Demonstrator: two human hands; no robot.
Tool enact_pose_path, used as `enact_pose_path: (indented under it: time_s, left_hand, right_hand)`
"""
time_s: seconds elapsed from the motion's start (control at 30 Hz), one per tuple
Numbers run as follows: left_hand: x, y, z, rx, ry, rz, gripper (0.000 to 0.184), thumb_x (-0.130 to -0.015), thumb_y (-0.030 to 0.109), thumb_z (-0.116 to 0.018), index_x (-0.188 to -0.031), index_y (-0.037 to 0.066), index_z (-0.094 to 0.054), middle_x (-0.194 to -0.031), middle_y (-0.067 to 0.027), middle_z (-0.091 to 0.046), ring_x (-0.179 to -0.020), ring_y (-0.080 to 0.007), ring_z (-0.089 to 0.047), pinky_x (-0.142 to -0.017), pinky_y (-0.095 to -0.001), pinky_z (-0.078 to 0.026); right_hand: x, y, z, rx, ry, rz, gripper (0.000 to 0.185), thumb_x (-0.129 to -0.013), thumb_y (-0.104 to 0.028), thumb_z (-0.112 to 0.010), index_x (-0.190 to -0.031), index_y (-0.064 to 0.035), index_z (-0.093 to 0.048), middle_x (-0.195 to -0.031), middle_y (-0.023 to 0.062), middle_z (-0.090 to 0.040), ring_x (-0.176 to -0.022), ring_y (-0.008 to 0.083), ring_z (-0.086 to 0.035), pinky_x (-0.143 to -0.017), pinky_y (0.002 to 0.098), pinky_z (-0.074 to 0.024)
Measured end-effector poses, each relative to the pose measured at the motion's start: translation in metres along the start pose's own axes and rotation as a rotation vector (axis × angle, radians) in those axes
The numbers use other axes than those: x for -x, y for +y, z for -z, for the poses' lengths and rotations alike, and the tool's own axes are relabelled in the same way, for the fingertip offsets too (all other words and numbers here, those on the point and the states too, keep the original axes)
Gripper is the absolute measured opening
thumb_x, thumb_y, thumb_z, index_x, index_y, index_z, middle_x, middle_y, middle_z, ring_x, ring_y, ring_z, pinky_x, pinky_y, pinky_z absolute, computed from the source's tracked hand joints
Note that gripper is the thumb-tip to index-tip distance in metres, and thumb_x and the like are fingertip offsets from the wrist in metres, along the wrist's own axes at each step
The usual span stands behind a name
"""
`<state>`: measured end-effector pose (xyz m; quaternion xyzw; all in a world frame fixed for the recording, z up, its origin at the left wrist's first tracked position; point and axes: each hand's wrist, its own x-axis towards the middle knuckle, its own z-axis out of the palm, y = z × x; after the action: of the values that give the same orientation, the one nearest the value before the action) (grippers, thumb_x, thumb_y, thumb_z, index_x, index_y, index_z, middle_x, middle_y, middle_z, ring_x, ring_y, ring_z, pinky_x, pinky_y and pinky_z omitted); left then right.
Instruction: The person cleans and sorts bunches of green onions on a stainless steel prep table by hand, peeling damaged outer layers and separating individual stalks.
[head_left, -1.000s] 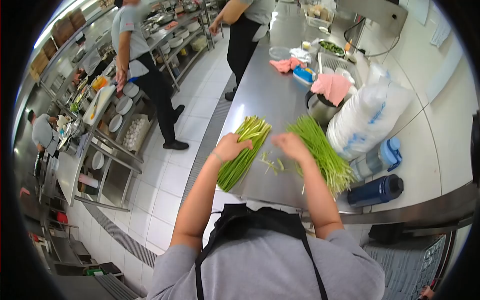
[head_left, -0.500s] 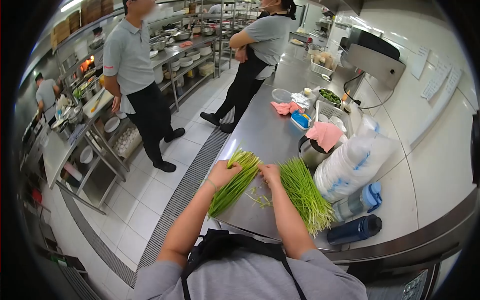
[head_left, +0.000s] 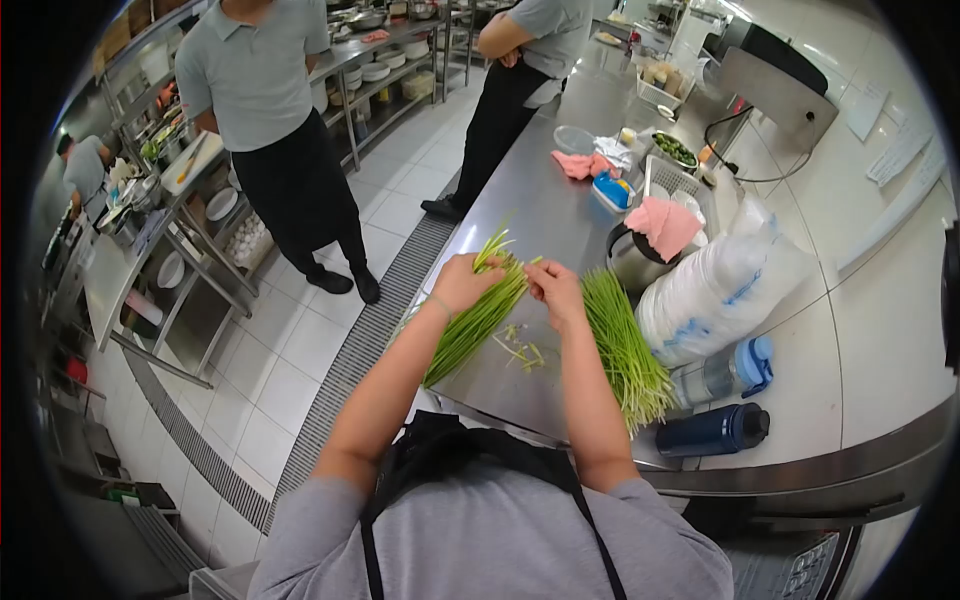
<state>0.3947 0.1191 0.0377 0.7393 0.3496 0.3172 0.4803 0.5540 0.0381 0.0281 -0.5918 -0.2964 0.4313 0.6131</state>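
Note:
My left hand (head_left: 468, 283) is closed around the upper part of a bunch of long, thin green chives (head_left: 462, 338) lying on the steel counter. My right hand (head_left: 556, 290) sits just right of that bunch, thumb and fingers pinched on the end of a chive. Short cut-off bits (head_left: 520, 350) lie scattered on the counter between my forearms. Beyond my right wrist rests a second, larger pile of chives (head_left: 628, 350), its pale ends towards me.
On the steel counter (head_left: 505, 205) stand a steel jug (head_left: 632, 258) under a pink cloth (head_left: 665, 225), bagged white containers (head_left: 715, 285), and two bottles (head_left: 712, 430). Farther back are a blue-and-white container (head_left: 612, 190) and a basket (head_left: 690, 180). Two people stand left of the counter.
The view has tilted down. My right hand has drawn slightly away from the left bunch and still pinches at its edge. A person at left has turned and stepped nearer.

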Motion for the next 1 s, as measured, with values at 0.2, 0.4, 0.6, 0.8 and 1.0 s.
enact_pose_path:
  time_s: [0.2,0.4,0.6,0.8,1.0]
  left_hand:
    - [0.002,0.023,-0.001,0.173,-0.200,0.129,0.018,-0.072,0.018,-0.064,-0.080,0.002,-0.064,-0.069,-0.0056,-0.062,-0.060,-0.0109,-0.056,-0.058,-0.0257,-0.045]
    - [0.005,0.026,0.005,0.346,-0.229,0.214,0.013,-0.075,0.013,-0.063,-0.077,0.001,-0.063,-0.069,-0.0026,-0.060,-0.058,-0.0078,-0.053,-0.052,-0.0214,-0.042]
    - [0.009,0.035,0.007,0.422,-0.229,0.230,0.014,-0.075,0.014,-0.064,-0.079,0.001,-0.063,-0.067,-0.0017,-0.059,-0.053,-0.0059,-0.050,-0.045,-0.0190,-0.037]
    - [0.011,0.038,0.010,0.377,-0.280,0.260,0.014,-0.073,0.017,-0.065,-0.077,0.004,-0.063,-0.062,0.0016,-0.054,-0.049,-0.0047,-0.041,-0.044,-0.0199,-0.032]
    - [0.015,0.048,0.009,0.352,-0.282,0.262,0.013,-0.073,0.017,-0.065,-0.078,0.004,-0.063,-0.058,0.0032,-0.050,-0.047,-0.0041,-0.038,-0.041,-0.0195,-0.027]
  right_hand:
    - [0.021,-0.026,-0.003,-0.041,-0.070,0.170,0.017,-0.076,-0.015,-0.064,-0.064,-0.0067,-0.055,-0.058,-0.0025,-0.051,-0.051,0.0051,-0.044,-0.048,0.0196,-0.0331]
    - [0.025,-0.029,0.011,-0.346,-0.008,0.071,0.009,-0.077,-0.012,-0.060,-0.080,-0.0046,-0.057,-0.065,0.0000,-0.055,-0.054,0.0078,-0.050,-0.052,0.0217,-0.0428]
    - [0.029,-0.027,0.002,-0.150,-0.195,0.041,0.009,-0.079,-0.011,-0.059,-0.085,-0.0038,-0.057,-0.065,0.0006,-0.054,-0.056,0.0084,-0.052,-0.053,0.0235,-0.0452]
    - [0.032,-0.029,-0.002,-0.208,-0.214,0.069,0.011,-0.077,-0.009,-0.062,-0.084,-0.0019,-0.057,-0.065,0.0018,-0.054,-0.056,0.0095,-0.051,-0.052,0.0228,-0.0431]
    - [0.035,-0.029,-0.001,-0.080,-0.215,0.122,0.008,-0.077,-0.008,-0.061,-0.079,-0.0014,-0.058,-0.063,0.0020,-0.054,-0.055,0.0092,-0.050,-0.051,0.0217,-0.0415]
